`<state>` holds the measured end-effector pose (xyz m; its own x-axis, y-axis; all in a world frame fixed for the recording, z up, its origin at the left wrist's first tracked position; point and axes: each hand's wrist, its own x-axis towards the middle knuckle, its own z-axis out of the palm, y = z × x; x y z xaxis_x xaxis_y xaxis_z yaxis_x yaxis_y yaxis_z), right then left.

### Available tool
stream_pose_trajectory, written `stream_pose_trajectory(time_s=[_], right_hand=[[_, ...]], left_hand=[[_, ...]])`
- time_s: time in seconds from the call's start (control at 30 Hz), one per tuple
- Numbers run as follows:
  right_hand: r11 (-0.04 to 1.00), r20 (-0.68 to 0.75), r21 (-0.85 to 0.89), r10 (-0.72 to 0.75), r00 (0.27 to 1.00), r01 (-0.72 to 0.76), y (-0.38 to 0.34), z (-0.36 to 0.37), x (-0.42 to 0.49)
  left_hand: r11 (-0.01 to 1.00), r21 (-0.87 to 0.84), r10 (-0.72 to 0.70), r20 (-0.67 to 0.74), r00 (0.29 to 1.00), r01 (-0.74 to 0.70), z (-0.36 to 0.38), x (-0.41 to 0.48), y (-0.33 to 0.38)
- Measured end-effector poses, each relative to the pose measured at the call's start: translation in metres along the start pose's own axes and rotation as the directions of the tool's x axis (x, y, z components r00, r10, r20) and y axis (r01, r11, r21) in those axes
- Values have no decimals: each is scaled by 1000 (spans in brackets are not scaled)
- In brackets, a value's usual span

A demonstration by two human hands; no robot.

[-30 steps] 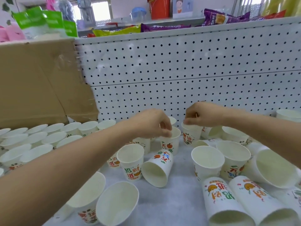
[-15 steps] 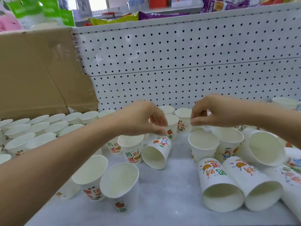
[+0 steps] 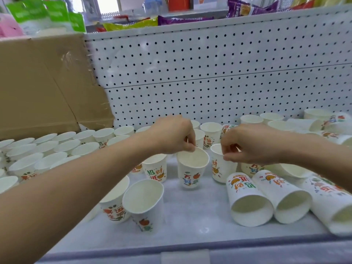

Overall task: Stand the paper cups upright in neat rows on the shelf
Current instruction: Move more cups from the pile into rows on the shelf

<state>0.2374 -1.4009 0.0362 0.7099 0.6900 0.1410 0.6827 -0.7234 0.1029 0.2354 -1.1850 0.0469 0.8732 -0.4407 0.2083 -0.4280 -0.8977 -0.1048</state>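
Observation:
White paper cups with orange and green print cover the grey shelf (image 3: 190,221). My left hand (image 3: 172,135) pinches the far rim of an upright cup (image 3: 191,171) at the middle. My right hand (image 3: 249,143) pinches the rim of a second upright cup (image 3: 219,169) just to its right. Neat rows of upright cups (image 3: 49,151) fill the left side. Two cups (image 3: 247,199) (image 3: 282,197) lie on their sides at the right, mouths toward me. Two upright cups (image 3: 144,204) (image 3: 114,202) stand near my left forearm.
A cardboard box (image 3: 43,86) stands at the back left against the white pegboard (image 3: 209,73). More cups, some tipped, crowd the far right (image 3: 323,126). Snack bags (image 3: 247,7) lie on the shelf above. The shelf's front lip (image 3: 209,250) runs along the bottom.
Both hands came forward from the back cups. The left hand stood the cup that lay on its side upright and holds its rim; the right hand took hold of a cup beside it.

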Motion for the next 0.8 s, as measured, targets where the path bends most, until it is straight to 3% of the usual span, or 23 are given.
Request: stream_pose_trajectory(time_s=[0.13,0.3,0.4,0.5,0.63,0.8], right_hand=[[999,-13,39,-11,1000,11,-5,2,0],[998,5,52,-35,999,35,-13,5,2],[998,15,46,-42,999,41,-13,6,1],[999,31,40,-31,999,30,-11,6,-2],[998,1,66,-10,1000,10,-15,7,-3],[997,-19,73,28,999,-26,-20,10,2]], left_hand=[[999,45,-24,63,998,21,11,4,-4],[993,113,-30,3,1000,29,12,1,-11],[999,-22,-24,-61,998,23,1,-12,-15],[967,-254,49,52,997,-35,-4,-32,-13],[989,-35,147,87,985,-145,5,-37,-9],[995,-33,95,56,994,-94,8,-28,-16]])
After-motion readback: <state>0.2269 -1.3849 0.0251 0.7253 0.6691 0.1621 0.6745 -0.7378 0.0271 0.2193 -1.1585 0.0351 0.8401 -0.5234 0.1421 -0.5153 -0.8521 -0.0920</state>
